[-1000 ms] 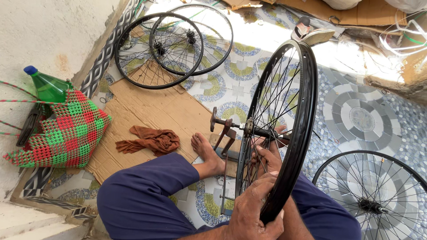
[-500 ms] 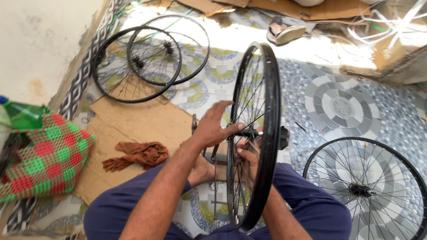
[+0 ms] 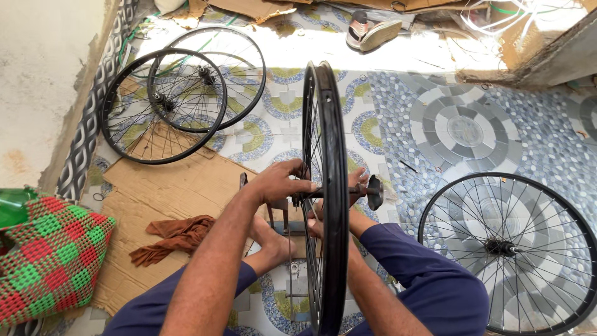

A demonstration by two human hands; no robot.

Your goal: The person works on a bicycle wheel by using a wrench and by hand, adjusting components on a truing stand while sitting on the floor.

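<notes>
A black spoked bicycle wheel point(image 3: 333, 155) stands upright on edge between my knees, seen almost edge-on. My left hand point(image 3: 280, 182) grips the hub axle on the wheel's left side. My right hand point(image 3: 354, 183) holds the axle on the right side, mostly hidden behind the rim, beside a black end piece point(image 3: 375, 191). A metal stand point(image 3: 287, 225) sits under the hub, by my bare foot point(image 3: 268, 244).
Two black wheels point(image 3: 163, 107) lie overlapped at the far left, another wheel point(image 3: 507, 249) lies at the right. Cardboard point(image 3: 180, 183) with a brown rag point(image 3: 177, 236), a woven red-green bag point(image 3: 46, 261), a green bottle point(image 3: 12, 205), a sandal point(image 3: 372, 31).
The wheel has turned from tilted to upright and edge-on. My left hand came down from the spokes onto the axle; my right hand moved to the axle's other side.
</notes>
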